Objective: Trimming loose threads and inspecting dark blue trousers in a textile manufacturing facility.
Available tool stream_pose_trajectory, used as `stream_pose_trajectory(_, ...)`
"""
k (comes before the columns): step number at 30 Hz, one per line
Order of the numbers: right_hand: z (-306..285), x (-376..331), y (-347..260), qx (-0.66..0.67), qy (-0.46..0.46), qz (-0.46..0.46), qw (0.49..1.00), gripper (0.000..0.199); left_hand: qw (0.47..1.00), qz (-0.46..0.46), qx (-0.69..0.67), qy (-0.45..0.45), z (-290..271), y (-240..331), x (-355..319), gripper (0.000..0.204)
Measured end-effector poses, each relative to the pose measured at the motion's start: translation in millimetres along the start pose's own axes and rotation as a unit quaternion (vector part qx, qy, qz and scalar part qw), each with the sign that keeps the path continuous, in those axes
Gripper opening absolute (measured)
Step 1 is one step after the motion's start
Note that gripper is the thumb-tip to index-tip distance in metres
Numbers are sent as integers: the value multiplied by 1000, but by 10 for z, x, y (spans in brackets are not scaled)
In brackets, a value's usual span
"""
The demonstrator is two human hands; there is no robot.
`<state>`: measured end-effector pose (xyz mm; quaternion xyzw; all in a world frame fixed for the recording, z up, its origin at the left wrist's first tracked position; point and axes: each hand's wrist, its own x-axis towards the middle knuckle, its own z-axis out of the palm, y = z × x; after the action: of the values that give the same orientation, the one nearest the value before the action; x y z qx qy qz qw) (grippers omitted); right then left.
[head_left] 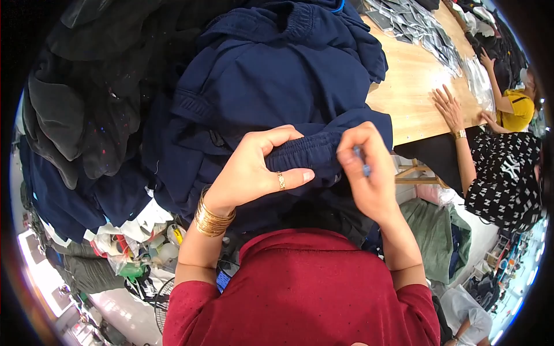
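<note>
From my distant seat I see nearest the person's maroon shirt [311, 288]. Beyond it, the left hand [248, 167] pinches a gathered navy band [304, 153]. At the band's right end, the right hand [372, 179] curls around a small blue thing [366, 170], too blurred to name. Farther lies a navy clothes pile [277, 81]; far right, a wooden table [407, 109].

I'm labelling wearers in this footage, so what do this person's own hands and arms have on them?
The left hand wears a patterned gold-coloured ring on the thumb, with a stack of thin gold-coloured bangles at the wrist. The right hand shows no jewellery, though it is partly blurred. Both sleeves are short and dark red. No gloves are worn.
</note>
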<state>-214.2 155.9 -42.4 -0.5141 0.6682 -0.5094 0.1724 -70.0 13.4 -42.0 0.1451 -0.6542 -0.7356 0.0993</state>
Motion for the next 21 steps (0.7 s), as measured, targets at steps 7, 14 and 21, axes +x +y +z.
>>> stream_pose_trajectory(7,-193,-129,-2,316,38,159,935,17,1000,-4,10,9,-41,26,-78,28)
stream_pose_trajectory(14,-122,-226,-183,-13,1,114,993,32,997,-51,-51,24,-18,67,-118,25)
stream_pose_trajectory(21,-130,-261,-266,-111,-14,131,985,31,997,-50,-50,29,-24,51,-122,23)
